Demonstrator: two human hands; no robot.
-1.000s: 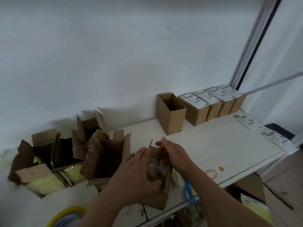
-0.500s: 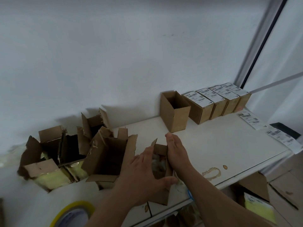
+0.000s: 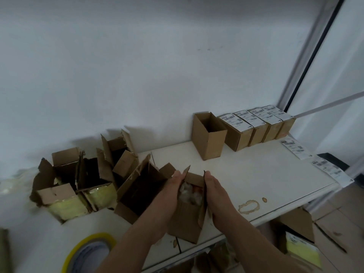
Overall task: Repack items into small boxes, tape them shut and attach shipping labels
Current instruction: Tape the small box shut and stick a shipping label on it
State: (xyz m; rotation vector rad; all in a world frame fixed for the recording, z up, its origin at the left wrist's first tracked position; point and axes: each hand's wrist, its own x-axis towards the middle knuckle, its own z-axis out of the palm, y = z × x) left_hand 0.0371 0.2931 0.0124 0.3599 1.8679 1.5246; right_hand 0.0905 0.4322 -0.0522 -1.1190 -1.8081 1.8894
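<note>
You have a white wall (image 3: 137, 75) behind your white table (image 3: 256, 174) — a brown ring stain (image 3: 248, 206) sits near its front edge, a small brown spot (image 3: 264, 199) just beside it.

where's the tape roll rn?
Head view, bottom left: the yellow tape roll lies flat on the white table, in front of the torn boxes, left of the left forearm.

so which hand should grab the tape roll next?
Left, probably. The tape roll lies at the near left edge, beside the left hand; the right hand would have to cross over the small box.
</note>
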